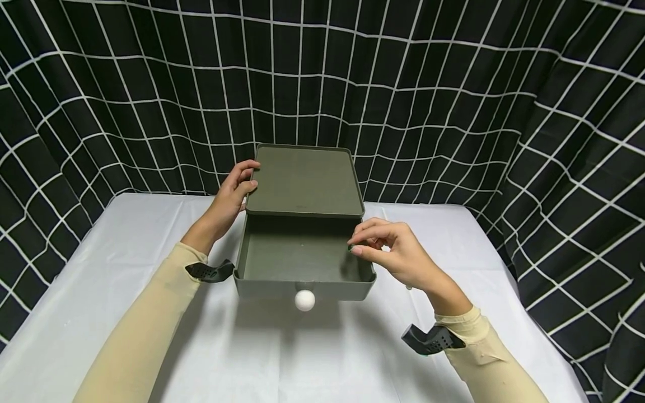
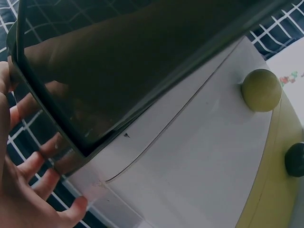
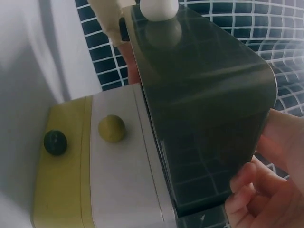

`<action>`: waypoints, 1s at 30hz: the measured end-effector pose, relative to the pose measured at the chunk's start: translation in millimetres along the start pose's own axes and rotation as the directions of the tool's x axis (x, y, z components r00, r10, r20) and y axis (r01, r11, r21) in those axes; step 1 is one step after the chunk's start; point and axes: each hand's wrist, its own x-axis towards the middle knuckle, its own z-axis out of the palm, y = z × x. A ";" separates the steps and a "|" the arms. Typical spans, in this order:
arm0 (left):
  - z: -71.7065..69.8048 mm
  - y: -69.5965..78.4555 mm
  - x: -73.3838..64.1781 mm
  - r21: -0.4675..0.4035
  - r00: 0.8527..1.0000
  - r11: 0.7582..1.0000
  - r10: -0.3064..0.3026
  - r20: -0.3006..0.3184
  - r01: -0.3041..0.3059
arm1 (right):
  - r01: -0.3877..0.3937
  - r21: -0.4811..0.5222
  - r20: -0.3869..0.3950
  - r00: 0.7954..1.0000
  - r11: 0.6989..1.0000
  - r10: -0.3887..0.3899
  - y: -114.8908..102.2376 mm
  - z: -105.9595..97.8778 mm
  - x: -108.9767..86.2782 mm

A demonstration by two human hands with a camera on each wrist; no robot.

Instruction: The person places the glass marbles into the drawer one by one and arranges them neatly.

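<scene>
A drawer box with a grey-green top (image 1: 304, 179) stands on the table. Its grey-green top drawer (image 1: 302, 282) is pulled out and has a white knob (image 1: 304, 300). My left hand (image 1: 232, 193) rests against the box's left side, with fingertips on the top's rim. In the left wrist view its fingers (image 2: 73, 211) lie spread along the side. Over the drawer's right wall, my right hand (image 1: 390, 246) pinches a small dark green thing (image 1: 350, 247) between thumb and fingertips; its kind is too small to tell. The right wrist view hides that pinch behind the drawer.
Under the top drawer sit a white drawer (image 3: 128, 175) with a yellow-green knob (image 3: 112, 128) and a yellow drawer (image 3: 57, 185) with a dark green knob (image 3: 55, 142). Small red and green bits (image 2: 290, 78) show on the white cloth (image 1: 322, 358). A black grid curtain (image 1: 302, 67) surrounds the table.
</scene>
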 end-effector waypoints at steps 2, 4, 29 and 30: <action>0.3 -1.0 -0.1 -0.001 1.000 1.000 0.005 0.000 -0.005 | 0.002 -0.004 0.003 1.000 1.000 -0.002 -0.1 1.1 -0.2; 0.2 -2.1 0.3 -0.001 1.000 1.000 0.008 0.000 -0.008 | 0.002 -0.011 0.004 1.000 1.000 -0.002 -0.3 2.0 -0.5; -1.2 -1.7 -0.2 -0.019 1.000 1.000 -0.005 -0.007 0.005 | -0.022 0.020 0.004 1.000 1.000 0.022 -1.4 -0.2 -2.3; -1.4 -1.7 -0.1 -0.020 1.000 1.000 -0.005 -0.006 0.004 | -0.018 0.019 0.001 1.000 1.000 0.018 -1.4 -1.1 -2.4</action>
